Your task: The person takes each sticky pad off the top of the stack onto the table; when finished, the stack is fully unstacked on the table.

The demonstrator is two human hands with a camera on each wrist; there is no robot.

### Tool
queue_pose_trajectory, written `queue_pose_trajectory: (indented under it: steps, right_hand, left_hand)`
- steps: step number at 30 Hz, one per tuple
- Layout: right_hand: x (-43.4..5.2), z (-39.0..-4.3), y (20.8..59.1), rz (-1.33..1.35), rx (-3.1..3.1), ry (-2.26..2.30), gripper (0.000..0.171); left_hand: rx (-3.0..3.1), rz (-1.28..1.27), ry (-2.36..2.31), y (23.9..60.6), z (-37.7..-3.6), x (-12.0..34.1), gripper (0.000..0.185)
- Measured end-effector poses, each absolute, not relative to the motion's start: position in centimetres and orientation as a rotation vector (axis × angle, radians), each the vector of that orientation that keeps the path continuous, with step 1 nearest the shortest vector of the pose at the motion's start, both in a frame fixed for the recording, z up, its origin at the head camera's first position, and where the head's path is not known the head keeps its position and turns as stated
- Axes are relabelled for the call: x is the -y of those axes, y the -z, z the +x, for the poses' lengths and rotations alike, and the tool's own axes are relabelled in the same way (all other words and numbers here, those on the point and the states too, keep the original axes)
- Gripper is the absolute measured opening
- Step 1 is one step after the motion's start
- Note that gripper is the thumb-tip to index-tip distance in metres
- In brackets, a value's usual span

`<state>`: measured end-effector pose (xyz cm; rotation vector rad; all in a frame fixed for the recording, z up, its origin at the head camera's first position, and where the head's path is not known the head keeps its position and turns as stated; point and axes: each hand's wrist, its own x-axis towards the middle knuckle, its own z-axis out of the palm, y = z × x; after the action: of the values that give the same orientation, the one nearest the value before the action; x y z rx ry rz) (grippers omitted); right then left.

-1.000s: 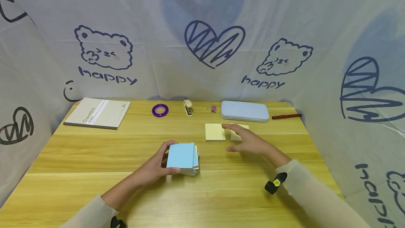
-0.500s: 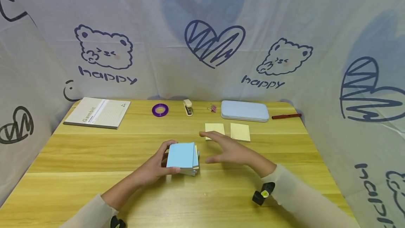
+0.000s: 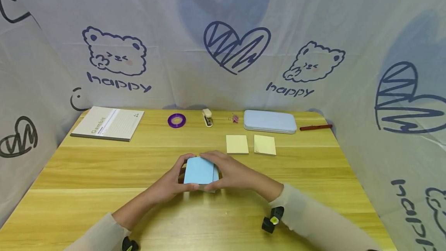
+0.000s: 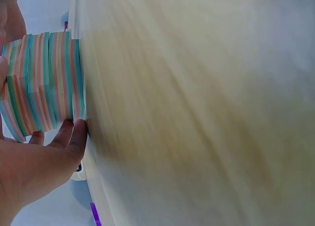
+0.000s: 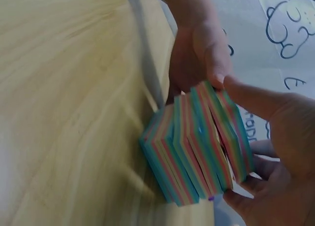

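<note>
Both hands grip one sticky-note stack (image 3: 199, 170); two yellow pads (image 3: 237, 144) beyond.

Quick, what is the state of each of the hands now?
Left hand: holding the stack of sticky notes.
Right hand: holding the same stack.

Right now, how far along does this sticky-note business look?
Two yellow notes already lie flat, side by side, on the table. In hand: the left hand and right hand both hold the striped note stack, blue sheet on top. The stack looks thick in the wrist views, so most sheets appear to remain.
</note>
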<state>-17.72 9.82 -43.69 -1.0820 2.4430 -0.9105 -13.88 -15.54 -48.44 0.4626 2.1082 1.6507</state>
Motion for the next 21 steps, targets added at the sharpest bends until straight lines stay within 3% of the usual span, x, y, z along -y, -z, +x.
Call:
queue_pose_trajectory:
  steps: [21]
  right_hand:
    - [-10.5, -18.0, 43.7, -1.049, -2.476, 0.92, 0.086]
  left_hand:
    - [-2.127, 0.442, -1.631, 48.4, -13.9, 15.5, 0.092]
